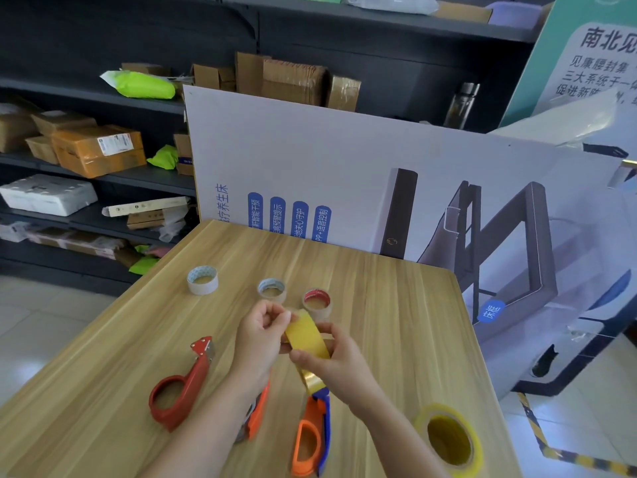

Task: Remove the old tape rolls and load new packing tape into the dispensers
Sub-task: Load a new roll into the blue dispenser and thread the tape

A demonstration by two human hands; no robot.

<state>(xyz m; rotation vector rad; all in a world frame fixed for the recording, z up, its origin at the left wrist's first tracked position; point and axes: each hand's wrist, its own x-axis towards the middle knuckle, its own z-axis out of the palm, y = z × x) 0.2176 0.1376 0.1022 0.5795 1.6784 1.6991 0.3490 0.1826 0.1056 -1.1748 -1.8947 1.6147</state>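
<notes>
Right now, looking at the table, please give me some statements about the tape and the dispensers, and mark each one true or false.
1. Both hands hold a yellow tape roll above the table. True.
2. The red dispenser already carries a roll. False: its ring is empty.
3. Three nearly empty tape cores stand behind the hands. True.
4. The full yellow roll lies at the left edge. False: it lies near the right front corner.
5. The left hand pinches the tape's free end. True.
</notes>
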